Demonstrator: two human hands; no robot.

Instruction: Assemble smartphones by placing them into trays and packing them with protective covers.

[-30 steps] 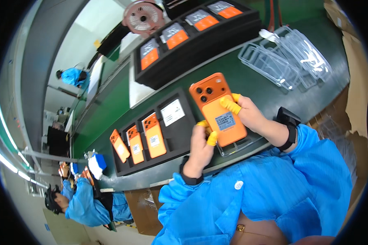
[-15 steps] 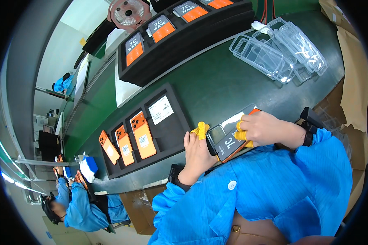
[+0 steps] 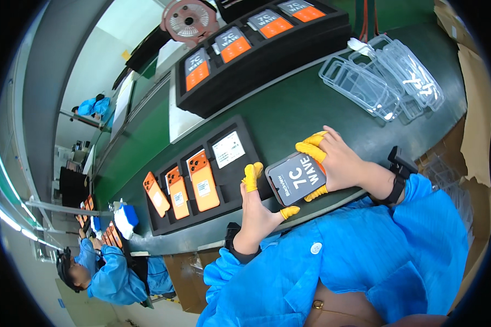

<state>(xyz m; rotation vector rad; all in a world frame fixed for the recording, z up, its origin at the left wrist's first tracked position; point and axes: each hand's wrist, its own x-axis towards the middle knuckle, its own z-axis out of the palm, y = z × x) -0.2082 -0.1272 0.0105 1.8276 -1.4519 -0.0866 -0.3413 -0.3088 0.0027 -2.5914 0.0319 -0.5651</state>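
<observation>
My right hand [image 3: 341, 163], yellow cots on its fingers, grips a phone [image 3: 295, 180] by its long edges at the right end. The phone lies face up, its front showing a grey-and-orange printed film. At the phone's left end is my left hand [image 3: 256, 212], thumb and forefinger spread wide, also in yellow cots. It appears to hold nothing. Left of it, a black foam tray [image 3: 232, 182] bears three orange phones [image 3: 204, 185] with their camera backs up and white labels on them. A white label card [image 3: 228, 149] occupies the tray's far right slot.
Behind stands a stack of black foam trays [image 3: 223, 82] with several film-covered phones [image 3: 232, 43]. Clear plastic cases [image 3: 387, 76] are piled at the far right of the green table [image 3: 289, 114]. A pink fan [image 3: 188, 22] stands at the back. A co-worker in blue [image 3: 117, 275] sits left.
My left hand has let go of the phone's end and spread its fingers. My right hand has shifted its grip to the phone's right end. The view has shifted slightly.
</observation>
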